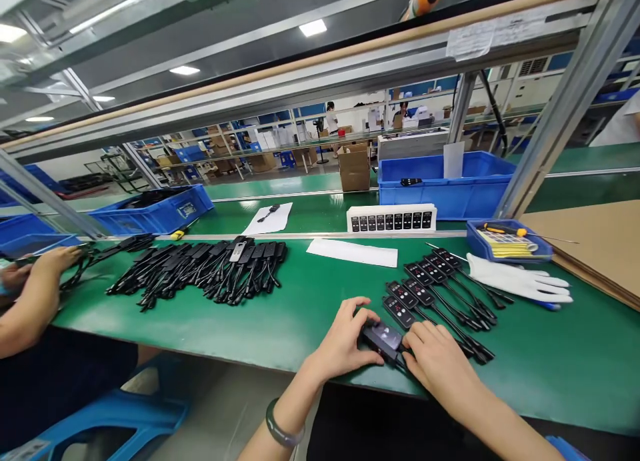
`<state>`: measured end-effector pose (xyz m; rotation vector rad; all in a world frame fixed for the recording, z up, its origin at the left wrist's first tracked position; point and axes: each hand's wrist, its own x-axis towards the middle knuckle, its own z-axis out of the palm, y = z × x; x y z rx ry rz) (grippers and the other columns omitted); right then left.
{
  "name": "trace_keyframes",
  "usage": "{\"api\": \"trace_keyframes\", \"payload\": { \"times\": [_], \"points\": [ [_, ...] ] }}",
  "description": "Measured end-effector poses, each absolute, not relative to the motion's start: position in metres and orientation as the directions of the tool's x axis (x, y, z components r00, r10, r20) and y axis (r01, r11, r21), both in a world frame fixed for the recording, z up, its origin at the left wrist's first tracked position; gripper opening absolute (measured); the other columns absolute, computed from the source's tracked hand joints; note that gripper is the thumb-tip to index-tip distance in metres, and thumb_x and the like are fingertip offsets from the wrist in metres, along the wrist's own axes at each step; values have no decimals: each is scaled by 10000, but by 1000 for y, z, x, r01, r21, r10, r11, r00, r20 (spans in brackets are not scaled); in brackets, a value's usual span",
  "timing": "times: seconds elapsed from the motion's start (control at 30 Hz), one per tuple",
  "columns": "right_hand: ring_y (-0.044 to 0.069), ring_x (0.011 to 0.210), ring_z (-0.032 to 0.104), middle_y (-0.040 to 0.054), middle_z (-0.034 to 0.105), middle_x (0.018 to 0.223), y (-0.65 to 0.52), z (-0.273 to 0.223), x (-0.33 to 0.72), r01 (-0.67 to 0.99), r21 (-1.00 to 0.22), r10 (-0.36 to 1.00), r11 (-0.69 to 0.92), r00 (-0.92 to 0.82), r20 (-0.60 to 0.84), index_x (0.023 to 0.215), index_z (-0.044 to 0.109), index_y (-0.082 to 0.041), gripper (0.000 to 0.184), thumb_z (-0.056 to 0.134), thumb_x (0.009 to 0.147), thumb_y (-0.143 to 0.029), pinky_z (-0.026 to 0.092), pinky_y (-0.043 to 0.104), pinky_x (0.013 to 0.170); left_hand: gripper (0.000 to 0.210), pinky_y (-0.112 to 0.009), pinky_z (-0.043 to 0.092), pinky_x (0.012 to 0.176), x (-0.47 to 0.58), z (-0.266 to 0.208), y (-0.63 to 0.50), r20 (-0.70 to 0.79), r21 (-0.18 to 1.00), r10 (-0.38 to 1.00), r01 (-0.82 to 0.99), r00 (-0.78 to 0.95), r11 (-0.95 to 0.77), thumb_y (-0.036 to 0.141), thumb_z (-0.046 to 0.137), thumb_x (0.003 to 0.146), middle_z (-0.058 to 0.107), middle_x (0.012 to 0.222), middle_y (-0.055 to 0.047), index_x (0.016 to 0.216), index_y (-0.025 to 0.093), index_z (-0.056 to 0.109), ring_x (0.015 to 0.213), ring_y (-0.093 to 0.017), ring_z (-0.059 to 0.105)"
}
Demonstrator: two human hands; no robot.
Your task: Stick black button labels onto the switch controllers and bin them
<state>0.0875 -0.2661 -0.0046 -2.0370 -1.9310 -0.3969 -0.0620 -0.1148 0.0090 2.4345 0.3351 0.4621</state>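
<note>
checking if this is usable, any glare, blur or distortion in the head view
All head view: pale glare far back on the glossy green tabletop; whitish sheen on the small black rectangular device between left hand and right hand; long grey metal rail slanting, perhaps camera tilt or lens distortion; distant person in white looks soft.

A bare stretch of glossy green tabletop (300,314) at the frame's centre leaves passage between the heap of black rectangular cabled units (200,254), centre left, and the left hand (353,341). A black oblong device (387,334) blocks the gap between that and the right hand (437,358). Right of centre, rows of black cabled units with white dots (419,292), a white fabric glove (520,281) and a shallow blue plastic tray (476,241) obstruct reaching; the lower right offers open surface.
</note>
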Motion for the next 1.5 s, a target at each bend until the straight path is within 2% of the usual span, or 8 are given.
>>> {"api": "trace_keyframes", "payload": {
  "times": [0.13,0.33,0.6,0.83,0.97,1.07,1.3,1.5],
  "points": [
    [212,722,529,55,560,791,-266,4,92,988,-155,909,16,50,414,802,557,-191,167,432,893,-127,363,332,633,733,-487,205,1123,-63,3,-115,204,603,194,33,960,-797,536,737,646,306,1459,-108,1271,261,472,1368,-312,217],
    [269,731,557,86,567,776,-262,-10,122,969,-56,912,-241,246,328,807,555,-174,84,501,866,-201,422,378,625,599,-371,328,1087,-66,-5,-118,193,635,238,64,952,-770,354,631,811,358,1435,-68,1352,289,381,1322,-221,333],
    [198,751,571,39,580,820,-262,4,107,944,-329,956,-15,110,271,822,541,-213,171,409,906,-146,449,321,658,911,-495,246,1115,-66,-4,-120,224,556,274,108,935,-824,382,659,767,58,1537,-122,1466,248,90,1404,-314,91],
    [267,688,553,92,558,710,-248,-8,137,959,36,899,-280,249,360,728,515,-188,165,442,876,-183,428,364,583,766,-480,212,1143,-65,-4,-119,196,606,292,118,936,-787,411,667,755,380,1431,-62,1408,293,284,1317,-263,348],
    [212,713,560,37,571,763,-254,-2,123,980,-185,944,-78,133,303,763,506,-205,126,465,861,-139,441,336,637,991,-469,264,1119,-65,-4,-120,196,587,305,138,932,-798,368,709,714,28,1548,-85,1467,265,74,1402,-295,131],
    [195,716,584,24,588,778,-257,6,125,948,-313,953,-58,146,265,773,538,-225,159,446,888,-163,452,300,618,948,-477,238,1128,-65,-3,-118,190,577,270,115,944,-809,393,704,719,76,1546,-66,1462,276,126,1407,-297,102],
    [275,683,569,103,566,715,-252,-6,163,916,121,889,-382,329,317,716,544,-178,135,502,844,-176,428,361,563,916,-450,267,1122,-65,-4,-118,178,583,271,121,946,-803,383,686,735,116,1542,-41,1459,299,132,1401,-282,148],
    [216,709,565,42,566,758,-251,5,130,969,-214,933,-123,187,307,747,502,-208,157,435,879,-156,446,349,618,959,-455,323,1083,-66,-2,-119,137,583,286,156,948,-797,369,684,736,-40,1547,-57,1465,306,63,1401,-305,130]
  ]
}}
